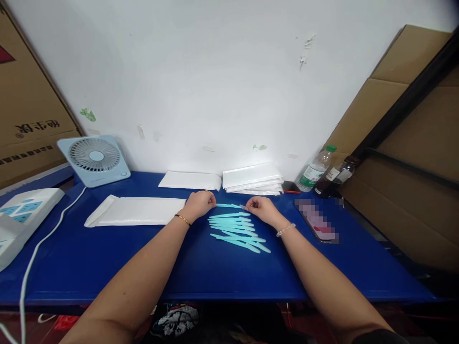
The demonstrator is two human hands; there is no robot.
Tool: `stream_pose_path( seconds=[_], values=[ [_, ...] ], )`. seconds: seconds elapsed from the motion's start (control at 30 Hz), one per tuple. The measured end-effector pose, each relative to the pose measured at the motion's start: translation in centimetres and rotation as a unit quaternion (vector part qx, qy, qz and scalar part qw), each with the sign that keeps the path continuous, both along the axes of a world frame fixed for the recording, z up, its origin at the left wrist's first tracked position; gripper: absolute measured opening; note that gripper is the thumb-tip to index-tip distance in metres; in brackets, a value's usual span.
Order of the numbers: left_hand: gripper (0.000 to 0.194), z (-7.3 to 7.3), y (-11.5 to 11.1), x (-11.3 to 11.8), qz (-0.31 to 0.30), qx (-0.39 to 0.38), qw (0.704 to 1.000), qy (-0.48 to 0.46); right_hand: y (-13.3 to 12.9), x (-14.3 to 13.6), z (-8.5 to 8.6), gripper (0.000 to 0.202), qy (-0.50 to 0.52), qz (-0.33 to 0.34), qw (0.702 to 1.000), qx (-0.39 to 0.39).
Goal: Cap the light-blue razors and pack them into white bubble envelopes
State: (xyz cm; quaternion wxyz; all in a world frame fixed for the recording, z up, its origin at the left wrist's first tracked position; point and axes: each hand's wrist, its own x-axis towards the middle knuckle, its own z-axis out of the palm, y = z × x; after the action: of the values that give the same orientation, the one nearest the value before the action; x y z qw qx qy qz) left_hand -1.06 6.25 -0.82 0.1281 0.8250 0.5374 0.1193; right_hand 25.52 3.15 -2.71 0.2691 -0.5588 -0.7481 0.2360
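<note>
Between my hands a thin turquoise stick-like tool [228, 205] lies level above a group of similar ones. My left hand [202, 203] pinches its left end. At its right end, my right hand [258, 206] has its fingertips closed on a small clear or greyish piece. Several more turquoise tools [229, 223] lie just below on the blue table, mostly side by side, the lowest ones crossing at a slant. A white padded packet [136, 211] lies left of my left hand, its right end near my wrist.
Behind stand a white packet [190, 180] and a packet stack [251, 179]. A fan [96, 157] and power strip [32, 210] with a white cable are left. Right are bottles [315, 174], [333, 179], a dark phone-like object [291, 187] and a phone [315, 220].
</note>
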Motion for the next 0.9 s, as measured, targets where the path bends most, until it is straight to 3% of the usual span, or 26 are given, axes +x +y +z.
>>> stream_pose_path(
  seconds=[0.23,0.33,0.47,0.53,0.7,0.77,0.9],
  values=[
    [0.014,0.0,-0.7,1.3,-0.046,0.014,0.999,-0.011,-0.4,-1.1,0.6,0.016,-0.016,0.02,1.0,0.003],
    [0.025,0.2,-1.2,1.6,-0.05,0.003,0.999,-0.011,-1.0,-0.8,1.3,0.025,-0.044,0.032,0.998,0.014],
    [0.08,0.6,-2.7,1.9,-0.135,-0.006,0.991,0.023,-3.5,-1.0,2.5,0.089,-0.118,0.138,0.983,0.025],
    [0.087,1.0,-3.7,2.2,-0.176,-0.008,0.983,0.054,-4.9,-1.5,3.0,0.1,-0.162,0.174,0.971,0.017],
    [0.041,1.5,-5.8,4.0,-0.196,0.018,0.975,0.1,-6.7,-3.2,3.5,0.032,-0.215,0.172,0.96,0.046],
    [0.029,1.2,-6.2,4.7,-0.191,0.035,0.974,0.118,-6.6,-3.7,3.4,0.023,-0.237,0.17,0.954,0.076],
    [0.022,0.2,-6.2,5.5,-0.189,0.069,0.971,0.126,-5.9,-4.1,2.5,0.021,-0.288,0.176,0.937,0.093]
  ],
)
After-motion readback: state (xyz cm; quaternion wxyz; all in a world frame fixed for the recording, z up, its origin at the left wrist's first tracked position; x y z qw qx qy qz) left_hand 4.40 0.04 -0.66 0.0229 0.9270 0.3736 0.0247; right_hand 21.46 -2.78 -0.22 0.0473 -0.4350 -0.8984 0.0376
